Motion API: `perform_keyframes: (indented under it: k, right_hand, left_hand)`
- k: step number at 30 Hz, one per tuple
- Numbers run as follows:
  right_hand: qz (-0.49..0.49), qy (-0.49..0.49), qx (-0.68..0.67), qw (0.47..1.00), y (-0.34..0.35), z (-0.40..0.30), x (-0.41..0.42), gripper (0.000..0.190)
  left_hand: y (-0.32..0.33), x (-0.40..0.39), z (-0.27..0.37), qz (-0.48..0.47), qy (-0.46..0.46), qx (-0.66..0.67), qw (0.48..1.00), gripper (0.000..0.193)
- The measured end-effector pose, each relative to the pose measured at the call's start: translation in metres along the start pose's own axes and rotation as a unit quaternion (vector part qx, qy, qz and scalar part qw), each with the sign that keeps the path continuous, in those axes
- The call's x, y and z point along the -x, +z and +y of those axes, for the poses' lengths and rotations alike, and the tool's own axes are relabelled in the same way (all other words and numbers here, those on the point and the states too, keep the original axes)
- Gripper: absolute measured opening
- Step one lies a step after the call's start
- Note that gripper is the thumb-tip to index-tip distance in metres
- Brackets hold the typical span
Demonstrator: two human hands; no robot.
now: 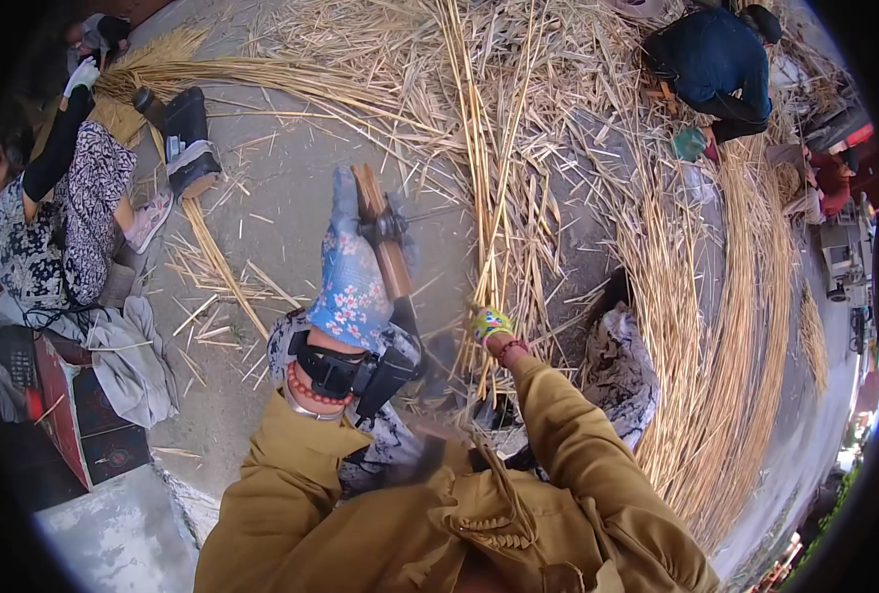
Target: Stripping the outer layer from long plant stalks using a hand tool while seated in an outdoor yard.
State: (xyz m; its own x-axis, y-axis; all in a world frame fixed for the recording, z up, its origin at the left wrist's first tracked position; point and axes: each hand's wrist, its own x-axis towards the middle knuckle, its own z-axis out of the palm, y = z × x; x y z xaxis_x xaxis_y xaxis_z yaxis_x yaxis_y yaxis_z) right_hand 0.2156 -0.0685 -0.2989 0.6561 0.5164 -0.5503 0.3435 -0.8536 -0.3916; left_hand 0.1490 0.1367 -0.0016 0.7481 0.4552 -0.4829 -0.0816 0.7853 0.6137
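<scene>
My left hand (354,278), in a blue floral glove, is around a tool with a wooden bar (396,270) and dark metal fittings; a thin rod sticks out from its side. Its exact kind I cannot tell. My right hand (492,326), in a yellow-green patterned glove, is closed on the lower part of a bundle of long dry reed stalks (484,200), which stretches away from me across the ground. The fingers of both hands are partly hidden. A gap lies between the tool and the bundle.
Loose stalks and husks (409,81) cover the far ground. Long reed bundles (736,333) lie at the right. One person (706,67) bends over at the upper right; another (61,215) sits at the left beside a red and black box (65,408). A dark boot (187,141) stands near them.
</scene>
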Motion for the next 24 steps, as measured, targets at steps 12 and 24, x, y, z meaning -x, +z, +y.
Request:
perform_keyframes:
  k: [12, 24]
  right_hand:
    - [0.091, 0.184, -0.174, 0.963, 0.044, 0.033, -0.043, 0.026]
    - [0.044, -0.085, -0.781, 0.617, -0.205, -0.098, 0.132, 0.031]
  left_hand:
    - [0.018, 0.001, -0.002, 0.043, -0.049, -0.012, 0.998, 0.041]
    - [0.014, 0.063, -0.062, -0.231, -0.180, -0.253, 0.922, 0.050]
